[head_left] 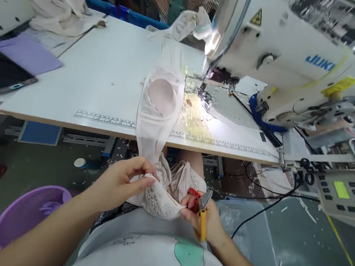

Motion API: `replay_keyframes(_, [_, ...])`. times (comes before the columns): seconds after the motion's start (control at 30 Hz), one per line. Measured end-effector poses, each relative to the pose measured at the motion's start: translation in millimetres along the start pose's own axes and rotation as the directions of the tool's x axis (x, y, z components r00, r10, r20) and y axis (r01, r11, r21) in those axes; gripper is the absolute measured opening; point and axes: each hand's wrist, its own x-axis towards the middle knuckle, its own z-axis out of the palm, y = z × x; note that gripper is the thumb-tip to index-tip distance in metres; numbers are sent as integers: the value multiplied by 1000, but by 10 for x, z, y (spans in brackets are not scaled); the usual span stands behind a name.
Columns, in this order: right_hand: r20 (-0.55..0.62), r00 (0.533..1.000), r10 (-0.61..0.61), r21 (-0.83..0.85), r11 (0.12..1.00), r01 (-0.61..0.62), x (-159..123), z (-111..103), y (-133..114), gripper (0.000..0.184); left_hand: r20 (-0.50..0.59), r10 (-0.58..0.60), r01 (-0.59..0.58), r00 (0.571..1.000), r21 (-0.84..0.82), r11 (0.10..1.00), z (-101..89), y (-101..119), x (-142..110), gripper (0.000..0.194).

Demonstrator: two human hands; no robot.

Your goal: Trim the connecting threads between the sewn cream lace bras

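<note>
The sewing machine [258, 45] is taken as the reference point. The lace bra [161, 201] is located in front of the sewing machine and to its left, off the counter [109, 66] and over the wearer's lap. The hands are kept apart, and both are clamped on it: its upper edge is pinched between thumb and fingers by the left hand [137, 177], and its far end is gripped by the fingertips of the right hand [203, 217]. Scissors [204, 199] with one red and one orange handle are also carried in the right hand, blades directed away from the lace.

A pale padded cup [162, 95] with sheer bands is laid on the counter, left of the sewing machine's needle; its lower band is draped down toward the left hand. Whether it is joined to the lace bra cannot be determined. Purple fabric [30, 53] is noted well left of the sewing machine. A purple tub [1, 219] is positioned on the floor, lower and farther left of the sewing machine.
</note>
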Motion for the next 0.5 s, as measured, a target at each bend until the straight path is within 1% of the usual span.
replay_keyframes(0.07, [27,997,71,113,991,-74,-31,2,70,37,-79,68,-60,995,91,994,144,31,34,13])
replay_keyframes(0.1, [44,993,110,123,986,-115,-45,-15,90,40,-106,114,-99,988,136,986,216,43,54,12])
replay_keyframes(0.17, [85,978,188,71,978,-194,-65,-88,84,43,-131,202,-171,971,211,962,355,58,95,10])
replay_keyframes(0.23, [101,968,229,-41,973,-226,-67,-195,12,43,-119,283,-245,952,262,934,478,62,132,18])
replay_keyframes(0.27, [84,971,223,-94,972,-215,-58,-250,-44,42,-106,327,-286,939,287,914,532,60,148,24])
replay_keyframes(0.33, [11,989,150,-145,979,-146,-18,-339,-178,38,-76,433,-380,898,359,852,624,52,174,32])
replay_keyframes(0.4, [-61,997,45,-122,991,-52,51,-383,-317,35,-50,520,-448,853,445,776,696,45,192,34])
replay_keyframes(0.43, [-79,997,4,-102,995,-12,92,-388,-381,34,-39,548,-465,836,481,743,725,45,198,34])
replay_keyframes(0.5, [-77,996,-35,-94,995,28,173,-371,-491,34,-19,581,-487,813,524,699,767,56,204,34])
